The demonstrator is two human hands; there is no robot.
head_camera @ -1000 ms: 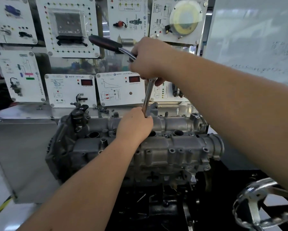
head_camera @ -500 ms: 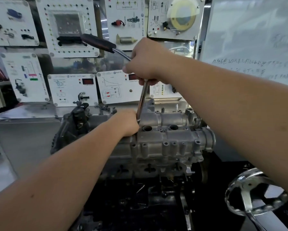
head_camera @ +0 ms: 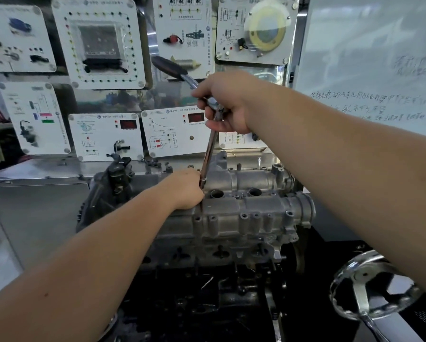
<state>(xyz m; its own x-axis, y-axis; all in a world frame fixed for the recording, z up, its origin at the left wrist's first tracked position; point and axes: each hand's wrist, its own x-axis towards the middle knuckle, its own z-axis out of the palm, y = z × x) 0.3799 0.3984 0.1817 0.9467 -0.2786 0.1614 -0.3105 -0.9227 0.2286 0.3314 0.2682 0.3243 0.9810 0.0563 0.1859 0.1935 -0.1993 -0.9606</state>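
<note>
Ratchet wrench (head_camera: 170,68) stands above the engine, its black handle angled up and left. Its extension bar (head_camera: 209,155) runs steeply down to the top of the cylinder head (head_camera: 244,218). Our right hand (head_camera: 228,104) has its grip closed round the ratchet's head. Our left hand (head_camera: 184,188) grips the bar's lower end, fingers curled, resting against the casting. Chrome handwheel (head_camera: 369,287) low right; instrument panels (head_camera: 98,43) and a whiteboard (head_camera: 367,58) behind.

Black-handled ratchet wrench (head_camera: 210,151), near-upright on engine (head_camera: 231,218)
</note>
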